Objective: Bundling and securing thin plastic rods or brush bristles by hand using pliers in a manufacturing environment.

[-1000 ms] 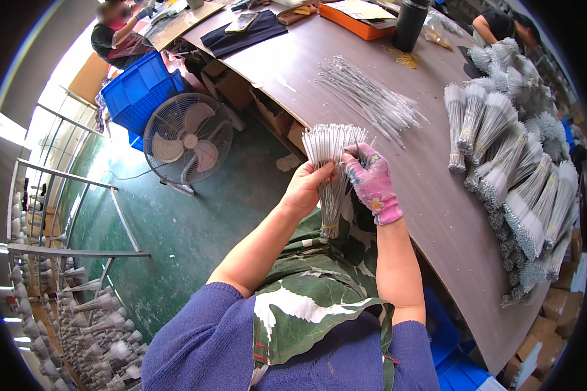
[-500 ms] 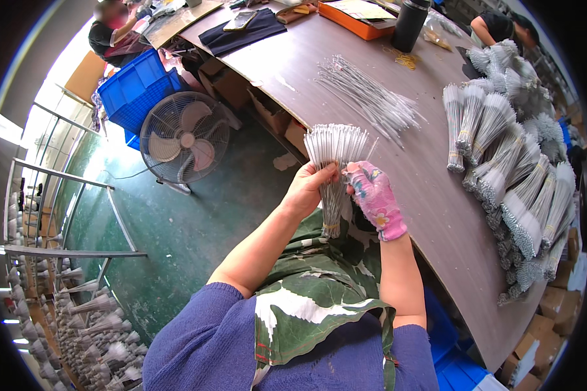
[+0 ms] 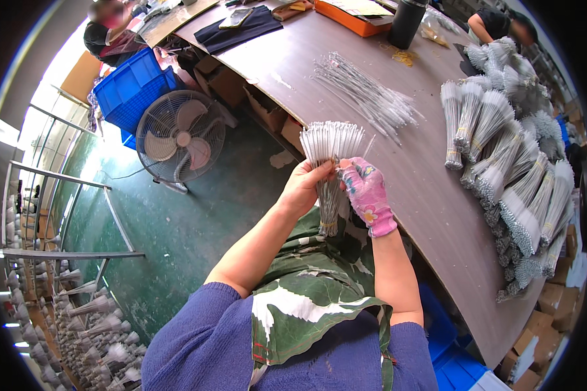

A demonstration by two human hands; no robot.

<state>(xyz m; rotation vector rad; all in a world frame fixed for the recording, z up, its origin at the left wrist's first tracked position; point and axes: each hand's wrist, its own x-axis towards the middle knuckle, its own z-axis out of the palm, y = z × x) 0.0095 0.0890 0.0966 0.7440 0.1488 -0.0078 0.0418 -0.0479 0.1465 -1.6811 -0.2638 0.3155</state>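
My bare left hand point(image 3: 300, 188) is closed round a bundle of thin wire brushes point(image 3: 332, 140), holding it upright above my lap. Their white bristled ends fan out at the top, while the bare wire stems gather into a narrow end below. Close against the bundle's right side is my right hand point(image 3: 368, 199), in a pink flowered glove with bare fingertips. Its fingers are pinched together, and a single brush point(image 3: 370, 144) pokes up above them, apart from the fan. Exactly where its stem runs is hidden by the fingers.
Loose brushes point(image 3: 365, 94) lie on the table point(image 3: 437, 189); tied brush bundles point(image 3: 509, 163) are piled at its right. Further back are a dark bottle point(image 3: 407, 25), an orange box point(image 3: 352, 19) and a phone point(image 3: 235, 18). A fan point(image 3: 181, 137) stands left near blue crates point(image 3: 134, 88). Two people are beyond.
My right hand has moved slightly up and left, closer to the bundle. The left hand keeps its hold, and the whole view has shifted a little.
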